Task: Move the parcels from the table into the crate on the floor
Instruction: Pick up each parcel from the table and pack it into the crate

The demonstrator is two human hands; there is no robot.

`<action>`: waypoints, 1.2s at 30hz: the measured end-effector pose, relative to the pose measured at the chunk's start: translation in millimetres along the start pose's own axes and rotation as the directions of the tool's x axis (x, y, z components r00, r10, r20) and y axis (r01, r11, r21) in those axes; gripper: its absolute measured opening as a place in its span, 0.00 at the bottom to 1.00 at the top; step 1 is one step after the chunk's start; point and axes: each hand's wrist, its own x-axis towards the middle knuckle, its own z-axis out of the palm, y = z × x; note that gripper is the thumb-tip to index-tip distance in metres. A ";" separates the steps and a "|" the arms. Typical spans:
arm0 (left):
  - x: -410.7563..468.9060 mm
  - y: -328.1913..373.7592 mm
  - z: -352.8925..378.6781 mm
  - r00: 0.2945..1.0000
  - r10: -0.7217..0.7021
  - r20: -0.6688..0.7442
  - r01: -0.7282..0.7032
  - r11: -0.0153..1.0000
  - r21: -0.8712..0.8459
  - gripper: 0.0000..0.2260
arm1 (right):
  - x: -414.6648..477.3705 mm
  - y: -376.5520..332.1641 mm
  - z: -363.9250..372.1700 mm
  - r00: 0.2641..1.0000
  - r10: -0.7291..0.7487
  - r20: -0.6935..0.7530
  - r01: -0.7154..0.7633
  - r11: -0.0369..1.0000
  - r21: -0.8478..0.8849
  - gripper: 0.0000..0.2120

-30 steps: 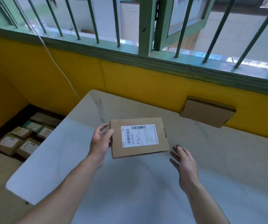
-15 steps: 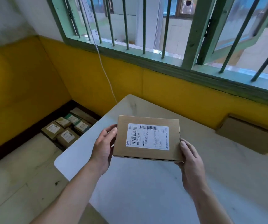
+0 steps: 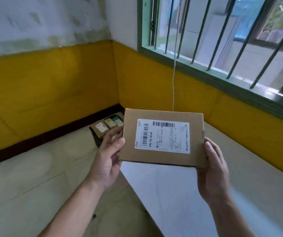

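Head view: left grip [image 3: 109,157] and right grip [image 3: 212,170] clasp parcel [image 3: 162,136], apparently over table [image 3: 250,168] corner.

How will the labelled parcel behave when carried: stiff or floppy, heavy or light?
Probably stiff: the parcel shows flat faces and straight edges. Likely light: the left hand and right hand hold it by its side edges alone.

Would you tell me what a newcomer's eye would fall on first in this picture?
First the brown parcel with its white barcode label, held mid-frame by the left hand at its left edge and the right hand at its right. Next the bright yellow wall behind, with the green barred window top right. Left of the parcel, the crate in the floor corner already holds other parcels.
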 end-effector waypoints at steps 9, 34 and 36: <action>-5.1 103.6 -103.8 0.989 0.146 -0.030 -0.146 0.989 -0.020 0.34 | -4.2 53.2 149.6 0.985 -0.014 0.172 0.007 0.999 0.044 0.10; 223.6 88.8 -346.9 0.887 -0.135 -0.441 0.282 0.916 0.287 0.20 | 188.5 302.7 303.0 0.896 0.416 -0.153 -0.443 0.848 -0.292 0.10; 268.5 91.8 -359.7 0.877 -0.174 -0.448 0.342 0.880 0.328 0.21 | 216.8 322.9 311.7 0.871 0.445 -0.207 -0.489 0.826 -0.280 0.09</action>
